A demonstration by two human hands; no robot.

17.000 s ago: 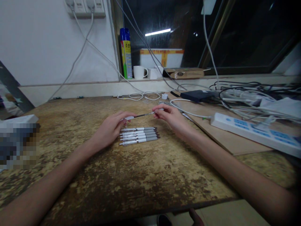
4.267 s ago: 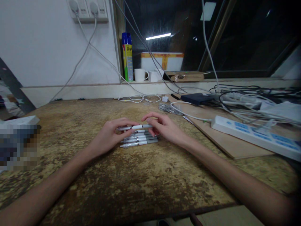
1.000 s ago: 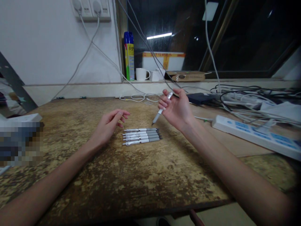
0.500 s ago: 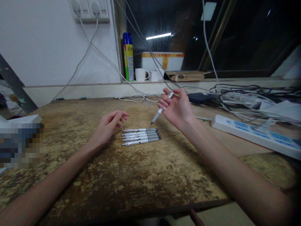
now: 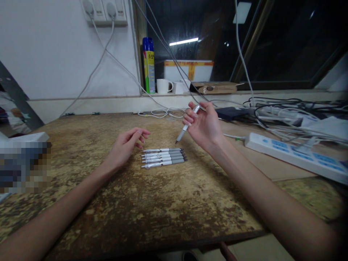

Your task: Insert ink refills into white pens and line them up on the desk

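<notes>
My right hand [image 5: 204, 125] holds a white and grey pen [image 5: 187, 125] up above the table, tip slanting down to the left, thumb at its top end. Just below it, a row of several matching pens [image 5: 164, 158] lies side by side on the worn, mottled table [image 5: 152, 203]. My left hand [image 5: 125, 145] rests on the table to the left of the row, fingers loosely curled and apart, holding nothing and a little short of the pens.
A white power strip [image 5: 293, 155] lies on a board at the right, behind it a tangle of cables [image 5: 282, 108]. On the sill stand a spray can [image 5: 149, 65], white mugs [image 5: 164, 86] and a flat box [image 5: 214, 87]. A white object [image 5: 25, 137] lies at the left.
Earlier both hands worked on one pen over the row. In the last second my right hand has stayed raised with the pen; my left hand stays resting beside the row.
</notes>
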